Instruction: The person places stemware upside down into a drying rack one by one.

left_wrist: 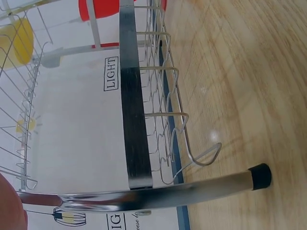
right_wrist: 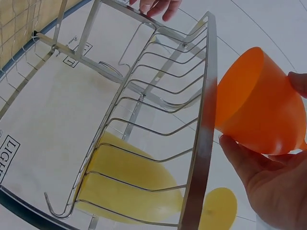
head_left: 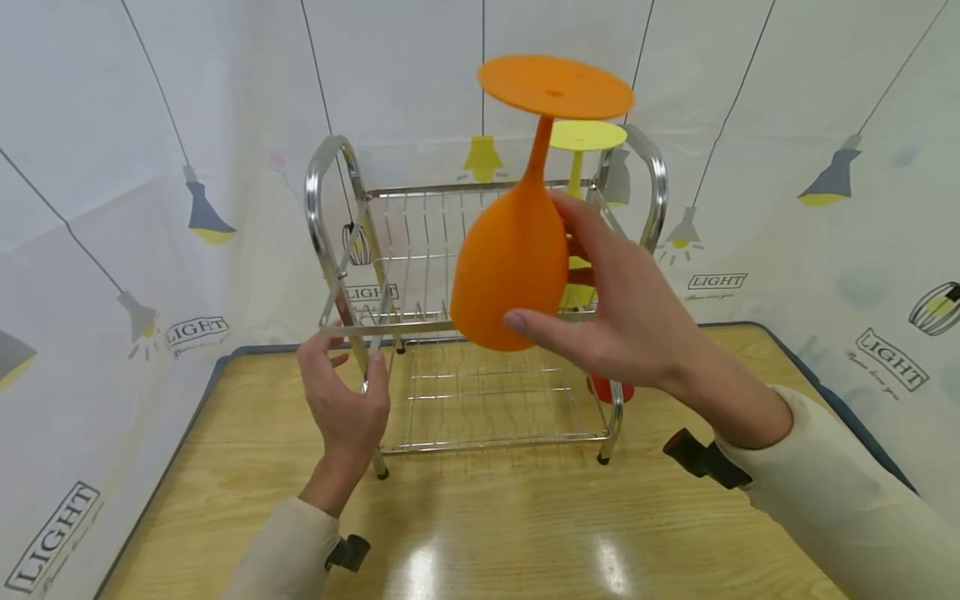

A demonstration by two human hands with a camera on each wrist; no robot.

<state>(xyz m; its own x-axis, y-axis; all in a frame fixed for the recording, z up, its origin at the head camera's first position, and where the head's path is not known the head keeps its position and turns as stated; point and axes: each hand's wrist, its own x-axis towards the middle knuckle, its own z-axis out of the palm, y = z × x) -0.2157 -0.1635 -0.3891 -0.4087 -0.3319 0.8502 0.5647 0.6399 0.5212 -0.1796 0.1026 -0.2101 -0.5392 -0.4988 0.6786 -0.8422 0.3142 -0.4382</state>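
Right hand (head_left: 630, 308), grip half closed, has an upturned orange wine glass (head_left: 506, 258); left hand (head_left: 347, 408) at the dish rack (head_left: 397, 328), can't tell its grip.

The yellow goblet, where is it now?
In the head view, the yellow goblet sits upside down on the rack's upper tier, toward the right, behind the orange goblet.

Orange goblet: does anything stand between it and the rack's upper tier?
Possibly the front rail of the upper tier, near the orange goblet; clearance is unclear. The yellow goblet takes up the tier's right side; nothing visible sits on the tier left of it.
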